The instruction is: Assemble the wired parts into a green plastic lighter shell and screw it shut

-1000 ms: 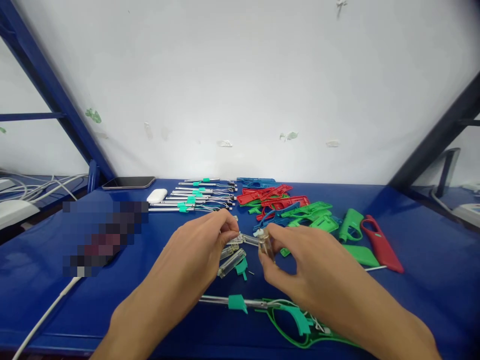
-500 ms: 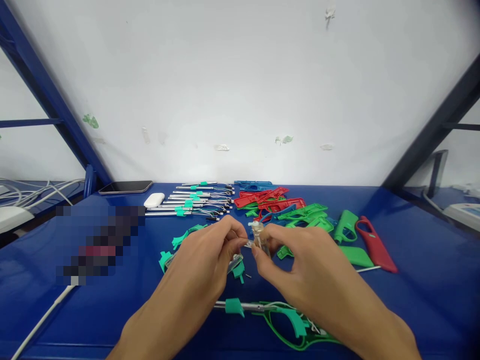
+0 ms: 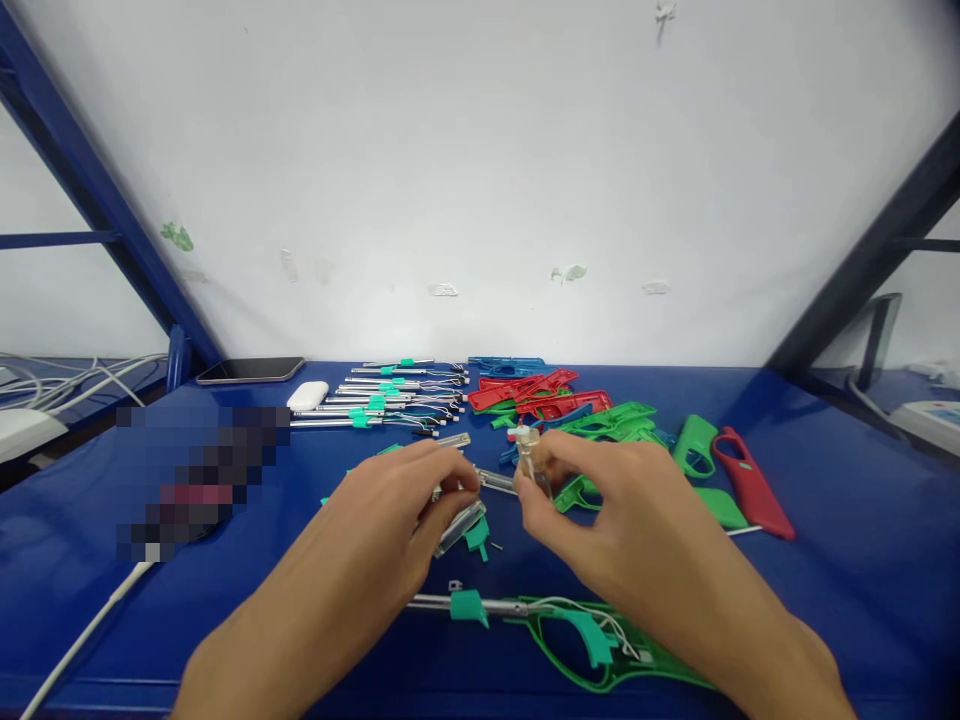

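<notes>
My right hand [image 3: 600, 500] pinches a small clear tank with a white top [image 3: 531, 460] upright between thumb and fingers. My left hand [image 3: 405, 510] has its fingers curled together over several clear tanks [image 3: 460, 527] lying on the table; whatever its fingertips hold is hidden. Below my hands lies a green casing half [image 3: 570, 680] with a metal rod [image 3: 499, 606], a teal trigger [image 3: 589, 635] and white wires. A tiny clear clip [image 3: 455, 585] lies just above the rod.
Rods with teal parts [image 3: 375, 402] lie in rows at the back. Red casings [image 3: 562, 402], green casings [image 3: 615, 422] and a red handle [image 3: 750, 485] are at right. A phone [image 3: 251, 371] and white case [image 3: 308, 396] sit back left.
My hands have moved apart, my left to the left and my right slightly right with the tank. A tiny clip now shows on the table above the rod.
</notes>
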The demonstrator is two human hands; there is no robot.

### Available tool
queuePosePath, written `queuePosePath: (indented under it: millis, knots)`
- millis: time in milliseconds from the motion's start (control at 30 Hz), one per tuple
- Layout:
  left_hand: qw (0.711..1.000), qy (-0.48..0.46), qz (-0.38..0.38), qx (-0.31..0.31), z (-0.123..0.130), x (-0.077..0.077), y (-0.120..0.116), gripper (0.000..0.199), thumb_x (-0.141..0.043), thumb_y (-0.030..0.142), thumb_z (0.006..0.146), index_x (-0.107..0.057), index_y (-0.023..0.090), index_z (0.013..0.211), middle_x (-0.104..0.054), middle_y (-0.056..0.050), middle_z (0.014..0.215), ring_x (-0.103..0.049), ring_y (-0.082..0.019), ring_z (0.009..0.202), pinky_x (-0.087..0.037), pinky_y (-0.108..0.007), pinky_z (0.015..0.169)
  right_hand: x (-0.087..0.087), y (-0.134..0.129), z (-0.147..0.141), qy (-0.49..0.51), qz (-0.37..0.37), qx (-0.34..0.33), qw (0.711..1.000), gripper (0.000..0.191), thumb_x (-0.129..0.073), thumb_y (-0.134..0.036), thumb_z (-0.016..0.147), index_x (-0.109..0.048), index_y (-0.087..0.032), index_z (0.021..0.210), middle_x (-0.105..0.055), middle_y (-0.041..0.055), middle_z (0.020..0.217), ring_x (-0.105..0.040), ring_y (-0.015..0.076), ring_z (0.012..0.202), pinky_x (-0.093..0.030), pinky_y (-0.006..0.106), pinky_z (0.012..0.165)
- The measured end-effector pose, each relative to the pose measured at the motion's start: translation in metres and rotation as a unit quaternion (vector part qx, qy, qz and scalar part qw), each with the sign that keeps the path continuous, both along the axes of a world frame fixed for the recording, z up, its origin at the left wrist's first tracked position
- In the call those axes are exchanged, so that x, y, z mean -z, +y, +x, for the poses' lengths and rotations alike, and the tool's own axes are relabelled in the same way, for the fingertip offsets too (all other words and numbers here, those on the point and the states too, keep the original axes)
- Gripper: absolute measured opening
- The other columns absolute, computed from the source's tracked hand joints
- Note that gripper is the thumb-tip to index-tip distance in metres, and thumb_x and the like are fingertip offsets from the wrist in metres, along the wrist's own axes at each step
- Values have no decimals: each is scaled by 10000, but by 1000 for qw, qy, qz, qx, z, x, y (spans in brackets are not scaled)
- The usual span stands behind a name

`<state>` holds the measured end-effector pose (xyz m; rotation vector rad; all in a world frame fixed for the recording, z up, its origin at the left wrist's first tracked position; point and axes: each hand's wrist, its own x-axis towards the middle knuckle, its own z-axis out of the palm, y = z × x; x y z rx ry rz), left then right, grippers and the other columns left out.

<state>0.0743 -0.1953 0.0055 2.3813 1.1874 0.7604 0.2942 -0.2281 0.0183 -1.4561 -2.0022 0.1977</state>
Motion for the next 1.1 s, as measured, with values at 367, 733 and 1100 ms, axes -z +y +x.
queuePosePath:
  millis: [367, 733, 1100]
  knots:
    - [977, 129, -81, 149, -19, 14, 6, 302, -556, 126, 998, -792, 309, 947, -759, 4, 964, -707, -170, 869, -518, -253, 803, 0, -3, 1, -14, -7, -2, 1000, 231, -573, -271, 983, -541, -256, 755, -632, -85, 639, -496, 128, 542, -336, 310, 579]
    - [976, 139, -58, 155, -27, 43, 8, 318, -498, 30, 952, -698, 277, 924, -719, 14, 1020, -653, -168, 867, -492, -275, 836, -2, 0, 0, -24, -6, -1, 1000, 264, -583, -271, 1002, -513, -247, 749, -574, -93, 616, -392, 115, 527, -300, 314, 547]
    - [994, -32, 104, 26, 3, -7, -3, 114, -645, 233, 1043, -716, 322, 1036, -758, 106, 888, -675, -90, 695, -499, -206, 646, -4, -4, 4, -15, -41, -18, 999, 279, -526, -323, 1101, -590, -257, 838, -671, -72, 737, -511, 124, 589, -330, 319, 578]
